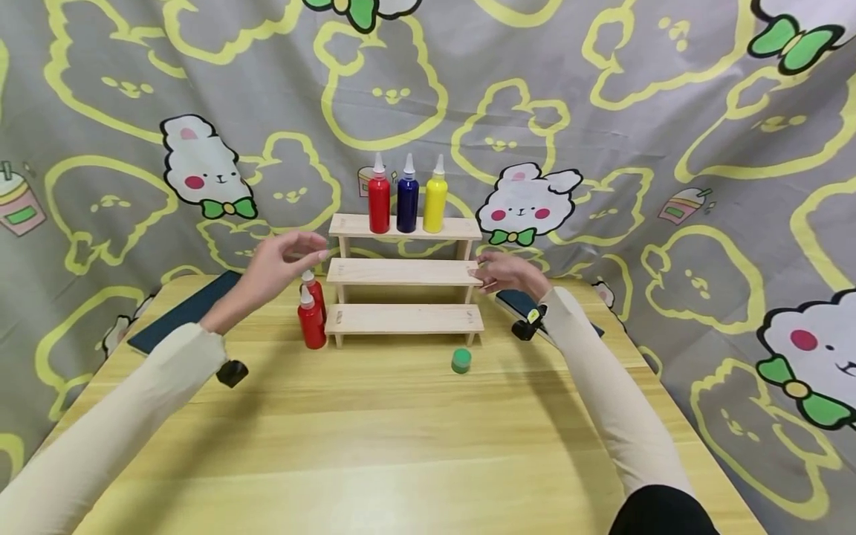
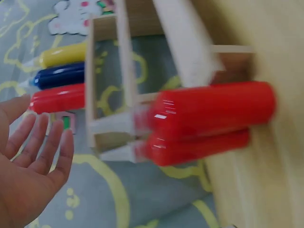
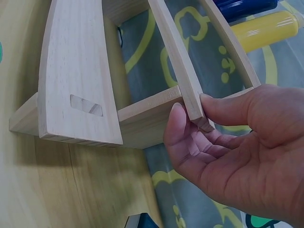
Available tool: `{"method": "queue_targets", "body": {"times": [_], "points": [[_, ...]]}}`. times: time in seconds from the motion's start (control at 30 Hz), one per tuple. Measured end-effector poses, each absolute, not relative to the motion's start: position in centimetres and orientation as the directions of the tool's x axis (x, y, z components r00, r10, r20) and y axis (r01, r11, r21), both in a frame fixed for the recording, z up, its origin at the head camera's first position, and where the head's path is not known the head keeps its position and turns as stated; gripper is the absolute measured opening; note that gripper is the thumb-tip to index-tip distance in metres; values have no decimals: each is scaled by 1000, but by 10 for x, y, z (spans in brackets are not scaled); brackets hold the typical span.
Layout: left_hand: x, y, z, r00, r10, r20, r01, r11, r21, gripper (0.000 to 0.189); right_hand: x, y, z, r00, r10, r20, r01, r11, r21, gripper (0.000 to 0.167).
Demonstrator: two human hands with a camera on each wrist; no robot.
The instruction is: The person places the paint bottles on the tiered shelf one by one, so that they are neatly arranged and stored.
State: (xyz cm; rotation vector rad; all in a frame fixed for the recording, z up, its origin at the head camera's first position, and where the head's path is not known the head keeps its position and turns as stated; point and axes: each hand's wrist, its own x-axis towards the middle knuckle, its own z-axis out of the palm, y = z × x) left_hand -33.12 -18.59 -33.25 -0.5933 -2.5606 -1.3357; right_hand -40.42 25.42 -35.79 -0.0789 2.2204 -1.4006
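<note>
A three-tier wooden display rack (image 1: 404, 319) stands at the back of the table. On its top tier are a red bottle (image 1: 379, 204), a dark blue bottle (image 1: 407, 204) and a yellow bottle (image 1: 435, 204), each with a white pointed nozzle. My right hand (image 3: 223, 142) pinches the right end of the middle tier (image 3: 183, 66) between thumb and fingers. Left of the rack, my left hand (image 1: 277, 267) holds nothing, its fingers loosely spread. Below it, two more red bottles (image 1: 311, 325) stand upright on the table, one behind the other.
A small green jar (image 1: 461, 361) sits before the rack's right front leg. Dark flat boards lie on both sides, one at the left (image 1: 177, 316) and one at the right (image 1: 518, 302). A patterned grey cloth (image 1: 414, 74) hangs close behind the rack.
</note>
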Motion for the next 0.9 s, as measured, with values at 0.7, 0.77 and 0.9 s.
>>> {"method": "queue_targets", "body": {"times": [0.7, 0.77, 0.9], "points": [[-312, -208, -432, -925, 300, 232, 366, 541, 758, 58, -406, 261, -359, -873, -329, -360, 207, 417, -885, 57], [-310, -210, -437, -936, 281, 214, 338, 540, 771, 59, -405, 260, -361, -871, -330, -364, 216, 409, -887, 61], [-305, -213, -444, -940, 283, 192, 317, 510, 799, 64, -404, 258, -363, -875, -324, -360, 234, 367, -900, 65]]}}
